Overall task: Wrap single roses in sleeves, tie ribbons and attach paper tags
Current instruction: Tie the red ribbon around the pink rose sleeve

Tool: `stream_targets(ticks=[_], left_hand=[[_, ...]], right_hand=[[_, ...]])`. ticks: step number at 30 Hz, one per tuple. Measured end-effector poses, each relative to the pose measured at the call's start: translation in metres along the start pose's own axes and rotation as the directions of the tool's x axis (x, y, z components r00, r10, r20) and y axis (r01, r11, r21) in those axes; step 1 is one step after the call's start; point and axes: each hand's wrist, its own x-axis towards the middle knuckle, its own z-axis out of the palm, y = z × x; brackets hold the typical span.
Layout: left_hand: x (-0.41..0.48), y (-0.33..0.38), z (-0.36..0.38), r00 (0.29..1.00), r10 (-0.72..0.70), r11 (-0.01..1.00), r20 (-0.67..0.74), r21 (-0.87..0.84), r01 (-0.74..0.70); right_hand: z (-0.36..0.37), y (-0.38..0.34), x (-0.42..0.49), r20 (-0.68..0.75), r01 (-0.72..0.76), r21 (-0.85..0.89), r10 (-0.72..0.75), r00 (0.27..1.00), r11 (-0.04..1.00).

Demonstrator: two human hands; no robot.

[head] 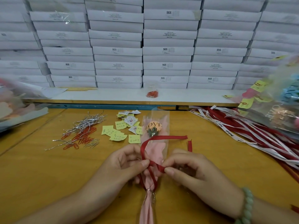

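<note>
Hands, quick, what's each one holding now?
Left hand: pinching the thin red satin ribbon.
Right hand: pinching that same ribbon too.

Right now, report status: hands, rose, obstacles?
Left hand pinches red ribbon; right hand pinches it too. Ribbon looped around sleeved rose, knot unfinished. Paper tags lie apart, not in the way.

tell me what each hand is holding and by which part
Both hands pinch the red ribbon where it crosses over the sleeved rose: the left hand at the crossing, the right hand just right of it.
</note>
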Motion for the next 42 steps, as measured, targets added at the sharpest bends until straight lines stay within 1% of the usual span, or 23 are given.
stream_targets(ticks=[2,4,6,9,12,17,23,27,31,35,38,42], left_hand=[[0.0,0.0,0.0,1.0,0.0,1.0,-0.023,-0.01,0.0],[0.0,0.0,0.0,1.0,0.007,0.999,0.001,-0.035,-0.007],[-0.001,0.002,0.002,0.999,0.022,0.998,0.03,-0.06,-0.02],[-0.003,0.006,0.004,0.998,0.031,0.997,0.054,-0.075,-0.027],[-0.005,0.01,0.006,0.995,0.039,0.999,0.087,-0.041,-0.036],[-0.007,0.011,0.008,0.994,0.064,0.997,0.084,0.042,-0.068],[-0.01,0.014,0.008,0.994,0.086,0.986,0.071,0.137,-0.095],[-0.01,0.015,0.009,0.993,0.086,0.986,0.085,0.135,-0.097],[-0.01,0.015,0.008,0.993,0.07,0.991,0.093,0.109,-0.08],[-0.009,0.012,0.008,0.995,0.059,0.993,0.075,0.098,-0.066],[-0.009,0.011,0.008,0.994,0.073,0.994,0.086,0.079,-0.08],[-0.009,0.013,0.008,0.993,0.081,0.995,0.088,0.057,-0.086]], right_hand=[[0.003,-0.001,0.0,0.032,-0.035,0.107,0.032,0.999,0.994],[0.005,-0.001,0.0,0.074,-0.092,0.236,0.077,0.994,0.967],[0.005,-0.001,0.0,0.096,-0.149,0.294,0.126,0.987,0.944],[0.005,0.001,0.0,0.092,-0.216,0.276,0.198,0.976,0.937],[0.007,0.004,0.001,0.063,-0.22,0.23,0.211,0.975,0.948],[0.011,0.004,0.002,0.053,-0.156,0.162,0.149,0.987,0.974],[0.012,0.001,0.003,0.057,-0.123,0.076,0.119,0.991,0.99],[0.012,-0.002,0.003,0.057,-0.098,-0.032,0.1,0.993,0.995],[0.012,-0.003,0.001,0.016,-0.065,-0.093,0.067,0.998,0.994],[0.011,0.0,0.0,0.003,-0.082,-0.018,0.082,0.997,0.996],[0.012,-0.001,-0.001,0.006,-0.075,0.063,0.075,0.997,0.995],[0.012,-0.004,-0.001,0.014,-0.078,0.123,0.077,0.997,0.989]])
